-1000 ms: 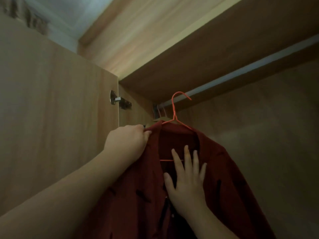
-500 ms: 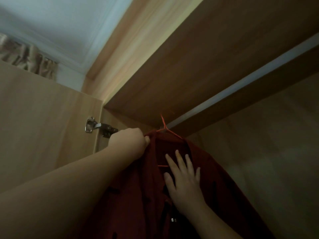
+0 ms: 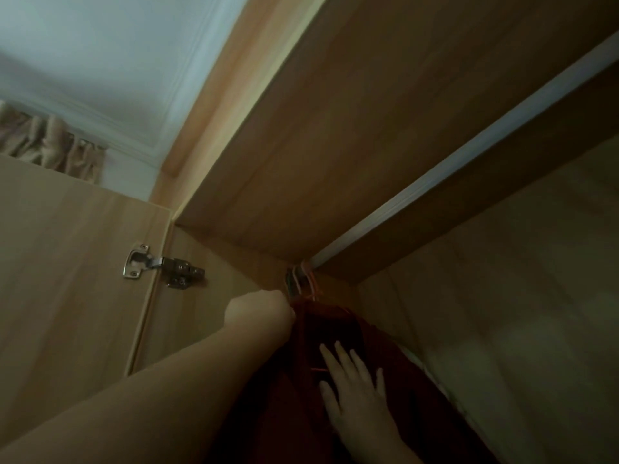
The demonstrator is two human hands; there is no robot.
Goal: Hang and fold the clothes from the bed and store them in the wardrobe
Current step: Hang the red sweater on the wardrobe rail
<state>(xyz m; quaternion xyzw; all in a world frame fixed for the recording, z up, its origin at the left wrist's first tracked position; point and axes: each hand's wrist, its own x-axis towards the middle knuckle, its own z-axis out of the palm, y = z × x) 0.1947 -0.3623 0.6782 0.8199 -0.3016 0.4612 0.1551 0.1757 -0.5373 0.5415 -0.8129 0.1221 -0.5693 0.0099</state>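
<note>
No legible txt, nos. or brand marks anywhere. Metal hinge point(image 3: 160, 267) at left & red shirt point(image 3: 338, 324) show none.

Inside the wardrobe point(image 3: 368, 128), the left hand point(image 3: 258, 311) grips the shoulder of a dark red shirt point(image 3: 398, 376) on an orange hanger point(image 3: 312, 289) at the pale rail's point(image 3: 435, 182) left end, while the right hand point(image 3: 355, 401) lies flat on its front.

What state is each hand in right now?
Left hand: closed, gripping the red shirt at its shoulder.
Right hand: open, fingers straight, flat on the shirt front.
</note>
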